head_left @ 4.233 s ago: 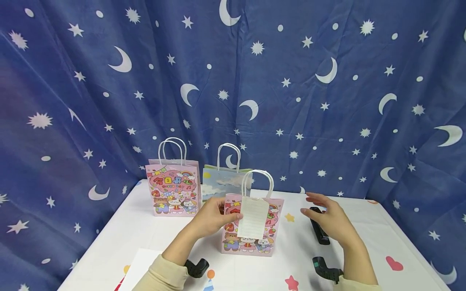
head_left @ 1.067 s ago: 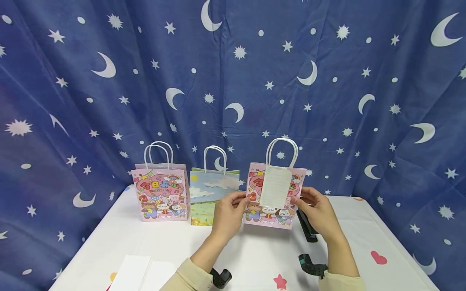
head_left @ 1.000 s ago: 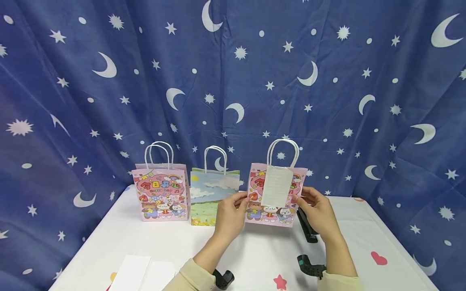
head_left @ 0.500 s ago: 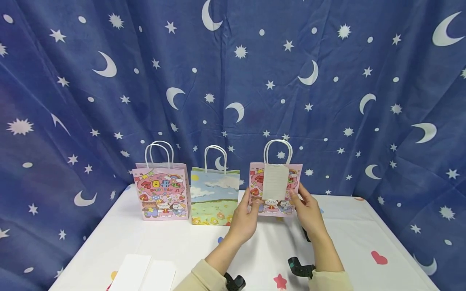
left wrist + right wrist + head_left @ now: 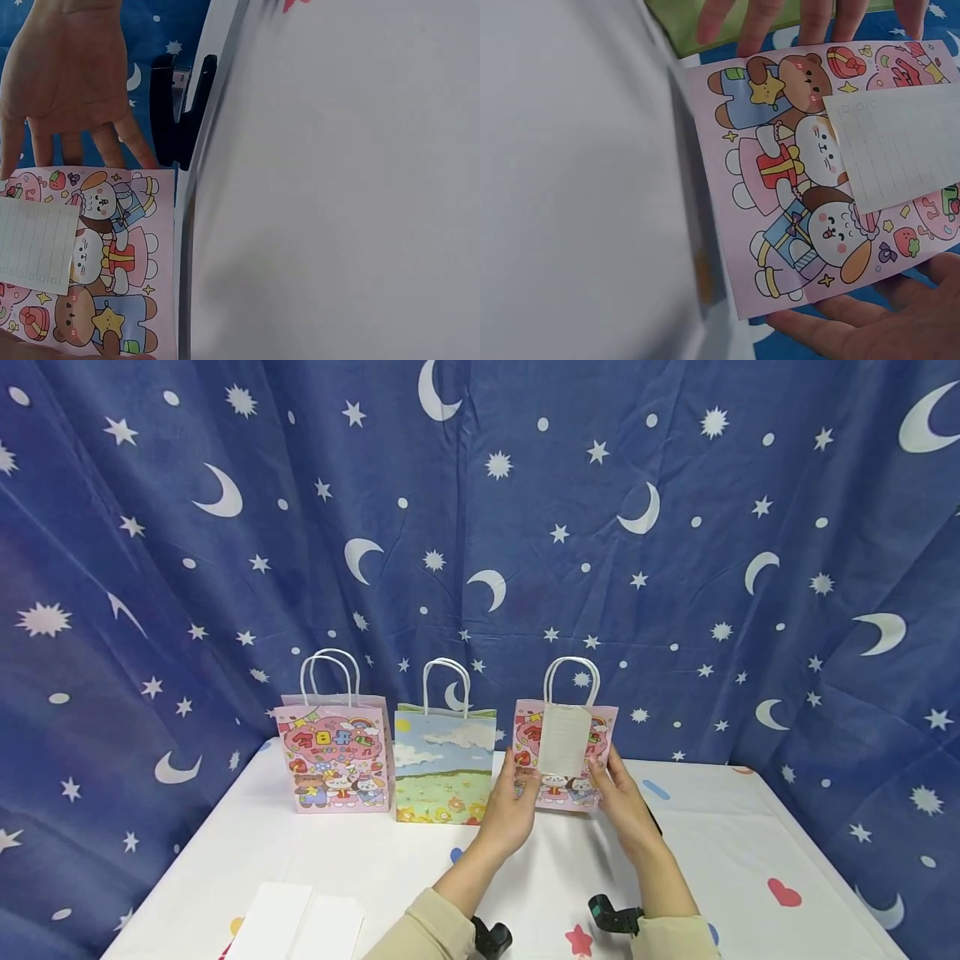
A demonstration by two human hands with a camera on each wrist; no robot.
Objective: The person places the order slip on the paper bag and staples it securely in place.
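Note:
A pink paper bag [image 5: 527, 718] with cartoon animals and white handles stands at the right of the row of bags. A lined paper slip [image 5: 566, 739] hangs on its front just below the handles. My left hand [image 5: 506, 814] is at the bag's left side, fingers straight and thumb overlapping its front. At the right side, my right hand [image 5: 626, 806] has its fingers stretched toward the edge. In the left wrist view, those fingers end at the bag's border; the right wrist view shows the left fingers spread along the opposite border.
A landscape paper bag [image 5: 445, 760] stands left of the pink one, and a second pink cartoon bag [image 5: 335, 752] farther left. A black stapler [image 5: 180, 146] lies behind my right hand, mostly hidden in the head view. White cards [image 5: 270, 914] lie at the table's front left.
The pink bag with the slip has gone from the middle front back and right, beside the landscape bag. Gripped and tilted a second ago, it now has straightened fingers at its sides.

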